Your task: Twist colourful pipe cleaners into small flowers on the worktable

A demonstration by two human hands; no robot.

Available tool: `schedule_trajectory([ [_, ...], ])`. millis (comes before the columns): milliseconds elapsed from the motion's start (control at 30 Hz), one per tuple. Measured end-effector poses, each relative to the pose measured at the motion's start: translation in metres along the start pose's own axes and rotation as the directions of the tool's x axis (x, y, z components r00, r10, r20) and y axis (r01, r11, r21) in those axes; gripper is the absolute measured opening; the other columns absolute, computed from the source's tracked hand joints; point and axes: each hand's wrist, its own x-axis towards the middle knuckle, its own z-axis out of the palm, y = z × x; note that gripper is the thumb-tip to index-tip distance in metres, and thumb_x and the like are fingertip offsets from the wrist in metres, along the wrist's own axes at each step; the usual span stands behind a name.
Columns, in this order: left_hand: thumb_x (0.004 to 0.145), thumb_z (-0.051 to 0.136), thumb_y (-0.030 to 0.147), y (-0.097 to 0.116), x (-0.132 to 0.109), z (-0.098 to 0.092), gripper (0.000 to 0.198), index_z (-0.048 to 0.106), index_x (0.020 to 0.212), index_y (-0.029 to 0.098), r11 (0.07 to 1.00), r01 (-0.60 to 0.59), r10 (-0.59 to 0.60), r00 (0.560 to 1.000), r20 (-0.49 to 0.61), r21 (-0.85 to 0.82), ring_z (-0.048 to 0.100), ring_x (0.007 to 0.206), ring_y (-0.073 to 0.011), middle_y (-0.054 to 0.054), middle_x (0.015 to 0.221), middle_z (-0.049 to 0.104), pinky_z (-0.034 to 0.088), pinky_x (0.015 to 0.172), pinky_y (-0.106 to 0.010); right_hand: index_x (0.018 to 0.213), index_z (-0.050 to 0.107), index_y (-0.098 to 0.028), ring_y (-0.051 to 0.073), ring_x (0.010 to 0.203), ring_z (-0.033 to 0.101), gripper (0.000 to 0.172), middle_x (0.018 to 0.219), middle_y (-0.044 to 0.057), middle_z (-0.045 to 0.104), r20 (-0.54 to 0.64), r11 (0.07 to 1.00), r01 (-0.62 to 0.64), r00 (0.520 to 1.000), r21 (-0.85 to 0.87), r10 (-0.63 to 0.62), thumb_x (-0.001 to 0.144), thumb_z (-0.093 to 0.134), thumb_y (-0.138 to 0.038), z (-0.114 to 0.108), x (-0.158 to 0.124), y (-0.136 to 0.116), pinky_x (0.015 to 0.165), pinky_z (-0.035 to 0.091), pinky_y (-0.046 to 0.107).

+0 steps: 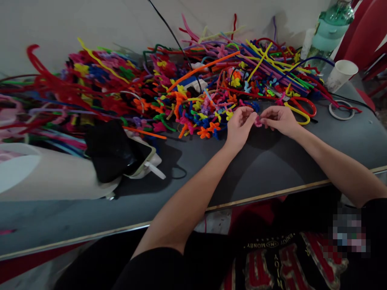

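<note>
My left hand (239, 125) and my right hand (279, 119) meet over the grey table (266, 169), fingers pinched together on a small pink pipe-cleaner piece (258, 121) held between them. Just beyond the hands lies a heap of small twisted pipe-cleaner flowers (205, 114) in orange, blue, yellow and pink. Behind that spreads a big tangle of long coloured pipe cleaners (121, 80).
A black pouch (110, 151) and a phone in a pale case (145, 155) lie at the left. Red-and-yellow scissors (302, 109), a tape ring (341, 110), a paper cup (340, 75) and a green bottle (329, 30) stand at the right. A black cable (172, 34) crosses the pile.
</note>
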Motion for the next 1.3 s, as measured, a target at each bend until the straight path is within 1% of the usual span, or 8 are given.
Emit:
schedule_trajectory([
  [100,0.082,0.069,0.054,-0.005,0.000,0.000,0.039,0.069,0.093,0.017,1.000,0.026,-0.027,0.999,0.045,0.015,0.068,0.070,-0.0134,-0.006,0.084,0.073,0.055,0.063,-0.024,0.085,0.067,-0.016,0.009,0.055,0.059,0.035,0.073,0.002,0.068,-0.150,0.998,0.044,0.987,-0.053,-0.052,0.069,0.082,-0.042,0.004,-0.002,-0.003,0.044,0.044,0.021],
  [233,0.083,0.067,0.054,-0.004,-0.003,0.002,0.039,0.074,0.093,0.017,0.999,0.052,-0.052,0.993,0.110,0.005,0.067,0.060,-0.0134,-0.006,0.081,0.075,0.054,0.053,-0.025,0.080,0.068,-0.017,0.010,0.056,0.059,0.032,0.071,0.002,0.067,-0.188,0.992,0.077,0.978,-0.099,-0.094,0.068,0.082,-0.043,0.006,-0.005,-0.009,0.050,0.050,0.025],
  [500,0.085,0.066,0.054,0.000,0.000,0.001,0.039,0.075,0.097,0.018,0.999,0.035,-0.032,0.995,0.090,-0.037,0.065,0.061,-0.0124,-0.004,0.077,0.074,0.052,0.052,-0.023,0.082,0.068,-0.017,0.011,0.056,0.059,0.034,0.070,0.003,0.066,-0.156,0.998,0.019,0.987,-0.062,-0.029,0.070,0.082,-0.046,0.003,-0.003,-0.005,0.046,0.046,0.024],
  [700,0.086,0.068,0.046,0.011,-0.004,0.000,0.034,0.073,0.103,0.018,0.993,-0.051,0.047,0.998,0.045,0.105,0.071,0.081,-0.0149,-0.007,0.098,0.077,0.057,0.068,-0.024,0.081,0.071,-0.016,0.011,0.057,0.060,0.035,0.072,0.003,0.069,-0.169,0.985,0.103,0.977,-0.140,-0.126,0.069,0.082,-0.047,0.006,-0.006,-0.009,0.054,0.055,0.027],
  [800,0.086,0.068,0.045,0.014,-0.005,-0.001,0.031,0.075,0.097,0.017,0.985,-0.053,0.049,0.998,0.024,0.162,0.071,0.076,-0.0149,-0.006,0.089,0.078,0.056,0.068,-0.024,0.081,0.074,-0.015,0.011,0.057,0.061,0.035,0.072,0.003,0.071,-0.168,0.977,0.128,0.973,-0.171,-0.156,0.068,0.083,-0.047,0.007,-0.007,-0.010,0.055,0.055,0.027],
  [900,0.084,0.070,0.049,0.011,-0.003,-0.001,0.034,0.076,0.092,0.016,0.997,0.025,-0.027,0.999,0.020,0.071,0.070,0.067,-0.0143,-0.005,0.079,0.077,0.056,0.061,-0.024,0.085,0.075,-0.015,0.011,0.056,0.061,0.037,0.074,0.004,0.071,-0.138,0.987,0.115,0.982,-0.109,-0.130,0.070,0.081,-0.049,0.005,-0.007,-0.009,0.051,0.052,0.025],
  [1067,0.076,0.075,0.054,0.006,0.001,0.002,0.041,0.076,0.090,0.015,0.978,0.154,-0.145,0.986,0.077,-0.139,0.068,0.060,-0.0125,-0.006,0.079,0.077,0.055,0.055,-0.022,0.082,0.074,-0.015,0.010,0.053,0.061,0.040,0.070,0.003,0.070,-0.018,0.999,0.051,0.999,-0.014,-0.051,0.071,0.079,-0.053,-0.001,-0.003,-0.008,0.045,0.046,0.023],
  [1300,0.075,0.077,0.050,0.014,-0.004,0.004,0.037,0.073,0.082,0.014,0.986,0.117,-0.105,0.989,0.104,-0.119,0.068,0.060,-0.0113,-0.005,0.071,0.074,0.056,0.057,-0.022,0.074,0.069,-0.013,0.010,0.053,0.059,0.044,0.061,0.003,0.065,0.043,1.000,-0.023,0.999,0.001,0.023,0.063,0.085,-0.052,-0.005,-0.004,-0.011,0.044,0.044,0.022],
])
